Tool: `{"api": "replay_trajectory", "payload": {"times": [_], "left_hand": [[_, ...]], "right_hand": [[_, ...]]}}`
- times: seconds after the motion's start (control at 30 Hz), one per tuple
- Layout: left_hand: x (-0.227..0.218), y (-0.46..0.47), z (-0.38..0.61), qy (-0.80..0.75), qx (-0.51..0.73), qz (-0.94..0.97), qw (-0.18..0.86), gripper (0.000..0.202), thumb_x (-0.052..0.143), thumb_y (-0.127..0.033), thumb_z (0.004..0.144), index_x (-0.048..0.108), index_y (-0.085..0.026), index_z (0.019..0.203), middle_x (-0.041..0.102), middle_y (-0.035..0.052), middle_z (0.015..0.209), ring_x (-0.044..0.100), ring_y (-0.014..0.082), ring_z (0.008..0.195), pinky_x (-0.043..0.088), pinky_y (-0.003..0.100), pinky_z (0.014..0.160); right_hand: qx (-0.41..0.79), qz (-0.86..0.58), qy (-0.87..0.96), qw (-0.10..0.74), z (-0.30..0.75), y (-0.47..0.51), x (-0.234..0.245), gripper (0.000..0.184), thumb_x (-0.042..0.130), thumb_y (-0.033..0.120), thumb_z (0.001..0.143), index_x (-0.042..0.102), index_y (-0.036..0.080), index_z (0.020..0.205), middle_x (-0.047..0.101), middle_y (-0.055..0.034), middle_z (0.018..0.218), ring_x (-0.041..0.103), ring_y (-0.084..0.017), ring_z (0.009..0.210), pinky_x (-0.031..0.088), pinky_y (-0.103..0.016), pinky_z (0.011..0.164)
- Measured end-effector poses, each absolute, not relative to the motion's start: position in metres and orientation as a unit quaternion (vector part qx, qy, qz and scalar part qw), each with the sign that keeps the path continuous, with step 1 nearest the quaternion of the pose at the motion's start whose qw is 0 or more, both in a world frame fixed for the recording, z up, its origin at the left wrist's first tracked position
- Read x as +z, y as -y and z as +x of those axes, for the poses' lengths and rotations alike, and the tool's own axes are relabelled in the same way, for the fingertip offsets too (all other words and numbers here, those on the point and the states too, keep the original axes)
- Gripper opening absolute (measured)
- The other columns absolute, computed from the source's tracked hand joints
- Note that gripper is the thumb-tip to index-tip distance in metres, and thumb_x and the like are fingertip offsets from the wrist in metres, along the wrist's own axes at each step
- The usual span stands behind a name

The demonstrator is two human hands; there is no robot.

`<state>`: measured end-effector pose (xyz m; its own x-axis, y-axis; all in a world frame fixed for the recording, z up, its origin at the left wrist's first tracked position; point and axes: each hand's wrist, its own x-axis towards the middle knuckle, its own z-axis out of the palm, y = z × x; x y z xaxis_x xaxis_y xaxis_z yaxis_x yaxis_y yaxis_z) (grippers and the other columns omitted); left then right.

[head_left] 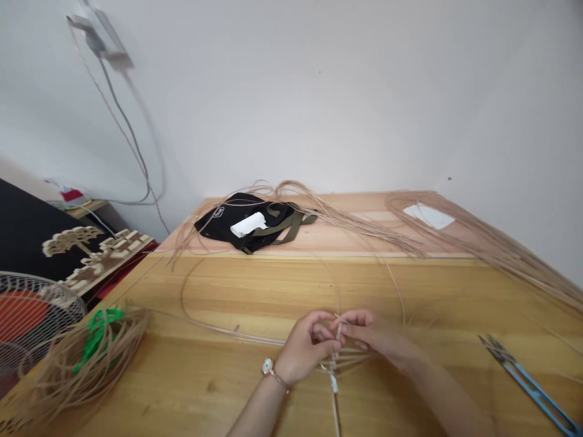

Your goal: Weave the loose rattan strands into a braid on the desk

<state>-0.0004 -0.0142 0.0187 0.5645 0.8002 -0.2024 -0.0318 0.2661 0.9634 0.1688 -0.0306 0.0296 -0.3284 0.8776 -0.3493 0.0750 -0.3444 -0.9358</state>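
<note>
Both hands meet over a small piece of weaving (334, 364) made of thin tan cane strips, near the front middle of the table. My left hand (312, 343), with a watch (268, 366) on its wrist, is closed on the cane strips from the left. From the right, my right hand (364, 328) pinches a cane strip between thumb and fingers, its tips touching those of the left. A white wrapped bit (334, 383) sits on the stem below the weaving. Long strips (246, 335) run out to the left. The fingers hide part of the crossing strips.
A coil of cane with green ties (98, 352) lies at the front left beside a fan (31, 321). Blue thread snips (531, 382) rest at the right. Behind are a black bag (228, 224), a white roll (248, 224), loose cane bundles (364, 224) and white paper (430, 215).
</note>
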Motion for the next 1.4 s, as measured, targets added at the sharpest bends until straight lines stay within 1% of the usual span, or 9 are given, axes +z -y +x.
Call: {"api": "replay_trajectory", "payload": {"times": [0.17,0.3,0.43,0.57,0.63,0.73,0.93,1.2,1.4], "left_hand": [[0.017,0.015,0.001,-0.375,0.292,0.545,0.691,0.039,0.066,-0.014,0.06,0.053,-0.014,0.096,0.056,-0.0021,0.058,0.051,0.0079,0.051,0.039,0.02,0.052],[0.016,0.015,0.0,-0.38,0.284,0.559,0.679,0.037,0.065,-0.014,0.06,0.054,-0.014,0.095,0.056,-0.0022,0.057,0.051,0.0085,0.051,0.04,0.021,0.051],[0.016,0.013,-0.002,-0.383,0.292,0.534,0.695,0.036,0.067,-0.028,0.061,0.055,-0.013,0.091,0.056,-0.0018,0.055,0.051,0.0082,0.049,0.04,0.021,0.05],[0.019,0.011,-0.003,-0.353,0.291,0.486,0.745,0.035,0.063,-0.04,0.063,0.058,-0.01,0.08,0.063,0.0057,0.066,0.06,0.0145,0.064,0.046,0.029,0.066],[0.021,0.011,-0.003,-0.351,0.286,0.494,0.742,0.035,0.063,-0.041,0.064,0.06,-0.008,0.076,0.064,0.008,0.069,0.061,0.0169,0.07,0.045,0.032,0.071],[0.023,0.011,-0.003,-0.352,0.271,0.522,0.728,0.033,0.062,-0.04,0.064,0.06,-0.008,0.074,0.065,0.0091,0.07,0.061,0.0177,0.071,0.046,0.031,0.068],[0.023,0.013,-0.001,-0.368,0.29,0.535,0.703,0.042,0.069,-0.024,0.059,0.053,-0.012,0.096,0.065,0.0052,0.069,0.059,0.0137,0.061,0.044,0.025,0.057],[0.026,0.013,0.001,-0.395,0.3,0.501,0.709,0.03,0.072,-0.022,0.053,0.059,-0.009,0.078,0.065,0.0046,0.062,0.057,0.0116,0.055,0.043,0.023,0.056],[0.028,0.013,-0.002,-0.358,0.269,0.537,0.715,0.024,0.065,-0.032,0.063,0.066,-0.009,0.072,0.068,0.0082,0.07,0.059,0.0154,0.067,0.043,0.025,0.064]], "right_hand": [[0.608,-0.528,0.531,0.263,0.172,0.029,0.034,0.027,0.058,0.039,0.067,0.061,0.012,0.069,0.054,-0.0008,0.061,0.03,-0.003,0.045,0.019,-0.017,0.042],[0.556,-0.58,0.552,0.222,0.167,0.029,0.041,0.027,0.06,0.038,0.064,0.061,0.011,0.068,0.042,0.0028,0.049,0.028,-0.004,0.046,0.017,-0.018,0.044],[0.563,-0.583,0.546,0.213,0.162,0.027,0.048,0.028,0.057,0.038,0.068,0.06,0.01,0.064,0.04,0.0033,0.048,0.025,-0.004,0.044,0.015,-0.018,0.043],[0.561,-0.587,0.544,0.212,0.159,0.026,0.053,0.028,0.055,0.036,0.069,0.057,0.011,0.058,0.043,0.0029,0.048,0.027,-0.003,0.043,0.017,-0.018,0.043],[0.557,-0.587,0.547,0.216,0.158,0.027,0.055,0.027,0.055,0.035,0.07,0.055,0.011,0.055,0.042,0.0033,0.046,0.027,-0.003,0.042,0.018,-0.018,0.043],[0.559,-0.577,0.554,0.219,0.157,0.028,0.059,0.028,0.054,0.033,0.07,0.053,0.012,0.053,0.041,0.0033,0.045,0.028,-0.004,0.042,0.018,-0.018,0.043],[0.586,-0.549,0.547,0.235,0.156,0.03,0.061,0.028,0.053,0.033,0.069,0.051,0.011,0.05,0.043,0.0025,0.047,0.03,-0.004,0.045,0.021,-0.018,0.046],[0.603,-0.527,0.529,0.281,0.157,0.033,0.057,0.032,0.054,0.034,0.069,0.048,0.011,0.048,0.042,0.0028,0.048,0.033,-0.005,0.048,0.023,-0.019,0.05],[0.593,-0.515,0.531,0.317,0.158,0.034,0.052,0.03,0.055,0.034,0.071,0.051,0.01,0.053,0.045,0.0023,0.052,0.037,-0.006,0.053,0.027,-0.019,0.053]]}}
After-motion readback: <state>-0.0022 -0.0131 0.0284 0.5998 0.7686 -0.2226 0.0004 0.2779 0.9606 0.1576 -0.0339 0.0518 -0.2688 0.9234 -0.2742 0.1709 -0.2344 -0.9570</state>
